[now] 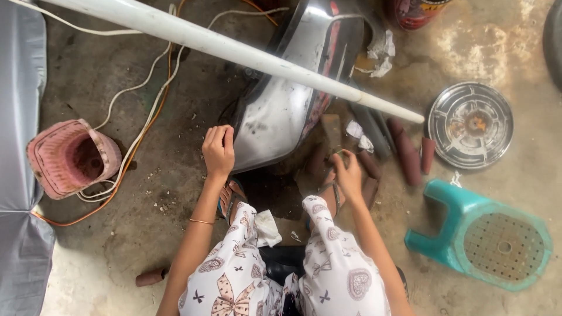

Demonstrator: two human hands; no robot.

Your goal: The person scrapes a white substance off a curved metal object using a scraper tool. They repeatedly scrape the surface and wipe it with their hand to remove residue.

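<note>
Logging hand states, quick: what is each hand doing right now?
Left hand: fingers curled, pressed against the grey panel; anything held cannot be told.
Right hand: pinching something small, unidentifiable.

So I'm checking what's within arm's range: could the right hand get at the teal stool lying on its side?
Probably yes: the right hand has bare floor between it and the teal stool, with nothing blocking that stretch.
</note>
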